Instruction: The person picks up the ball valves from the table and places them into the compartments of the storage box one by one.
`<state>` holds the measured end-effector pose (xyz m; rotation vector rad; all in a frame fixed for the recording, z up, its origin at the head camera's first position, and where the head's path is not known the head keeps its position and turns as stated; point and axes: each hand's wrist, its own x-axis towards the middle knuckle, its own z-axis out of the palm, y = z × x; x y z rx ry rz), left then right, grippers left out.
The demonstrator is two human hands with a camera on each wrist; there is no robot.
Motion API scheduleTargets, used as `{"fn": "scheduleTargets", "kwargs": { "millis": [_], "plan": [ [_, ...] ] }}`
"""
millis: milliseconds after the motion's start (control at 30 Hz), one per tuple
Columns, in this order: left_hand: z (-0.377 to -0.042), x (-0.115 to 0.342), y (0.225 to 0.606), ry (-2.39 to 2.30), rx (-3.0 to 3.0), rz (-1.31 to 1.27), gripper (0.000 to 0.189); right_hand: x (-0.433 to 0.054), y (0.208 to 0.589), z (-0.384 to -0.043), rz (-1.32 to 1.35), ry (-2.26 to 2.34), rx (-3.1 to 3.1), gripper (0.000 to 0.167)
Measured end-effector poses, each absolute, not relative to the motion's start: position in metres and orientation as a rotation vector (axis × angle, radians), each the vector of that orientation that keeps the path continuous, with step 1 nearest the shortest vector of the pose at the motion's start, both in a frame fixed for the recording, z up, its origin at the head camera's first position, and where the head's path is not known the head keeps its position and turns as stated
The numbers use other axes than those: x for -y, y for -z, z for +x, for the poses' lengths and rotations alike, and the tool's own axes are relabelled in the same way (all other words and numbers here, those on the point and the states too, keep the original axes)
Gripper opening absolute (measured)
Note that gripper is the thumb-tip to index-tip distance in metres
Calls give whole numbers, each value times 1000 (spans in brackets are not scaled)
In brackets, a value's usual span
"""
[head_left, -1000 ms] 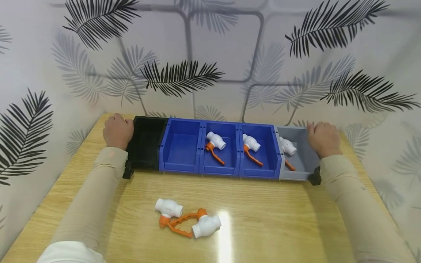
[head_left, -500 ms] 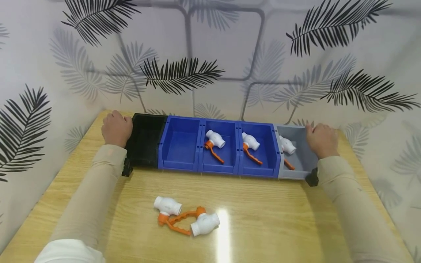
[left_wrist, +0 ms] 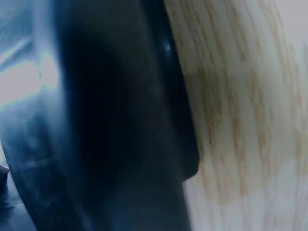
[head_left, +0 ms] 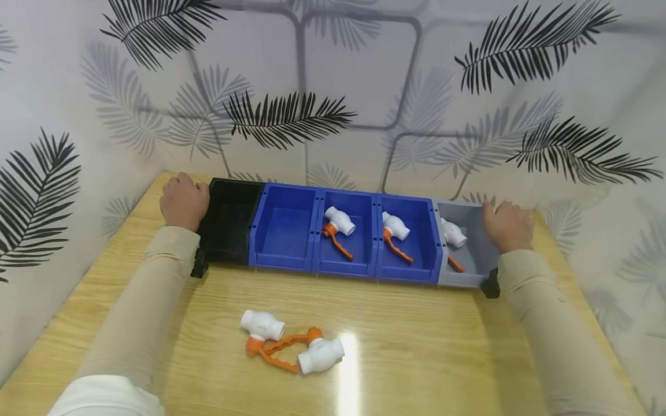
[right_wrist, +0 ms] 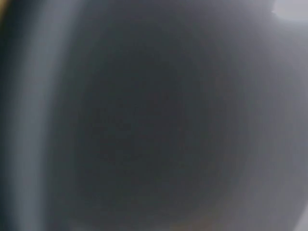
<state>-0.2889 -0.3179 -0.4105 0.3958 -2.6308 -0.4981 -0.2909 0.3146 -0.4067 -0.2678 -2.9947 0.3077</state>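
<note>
My left hand [head_left: 184,200] holds the outer left side of a black bin [head_left: 232,222], its fingers curled and the fingertips hidden. At the other end of the row, my right hand [head_left: 509,226] grips the outer side of a grey bin [head_left: 481,245], with the thumb at the rim. A white ball valve [head_left: 453,233] with an orange handle lies in the grey bin, partly hidden by the bin's wall. Close up, the left wrist view shows the dark bin wall [left_wrist: 120,120]; the right wrist view shows only a blurred grey surface [right_wrist: 154,115].
Between the end bins stand an empty blue bin [head_left: 286,231] and two blue bins, each with a ball valve [head_left: 340,222], [head_left: 396,226]. Two more ball valves [head_left: 262,325], [head_left: 321,355] lie on the wooden table [head_left: 416,346] in front. A leaf-patterned wall [head_left: 343,75] rises behind.
The head view shifts very slightly. Both hands stay at the ends of the bin row, and the valves keep their places.
</note>
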Motion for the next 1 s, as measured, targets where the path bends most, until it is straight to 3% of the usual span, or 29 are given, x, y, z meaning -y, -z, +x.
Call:
{"fn": "scheduleTargets", "kwargs": {
  "millis": [600, 867, 1000],
  "plan": [
    [-294, 323, 410, 555, 2564, 331, 34, -313, 406, -288, -226, -218, 2933, 68],
    [-286, 328, 405, 524, 2533, 128, 38, -309, 405, -287, -221, -184, 2923, 67],
    [-266, 321, 395, 594, 2613, -2, 35, -311, 405, -287, -220, -179, 2900, 66]
  ]
}}
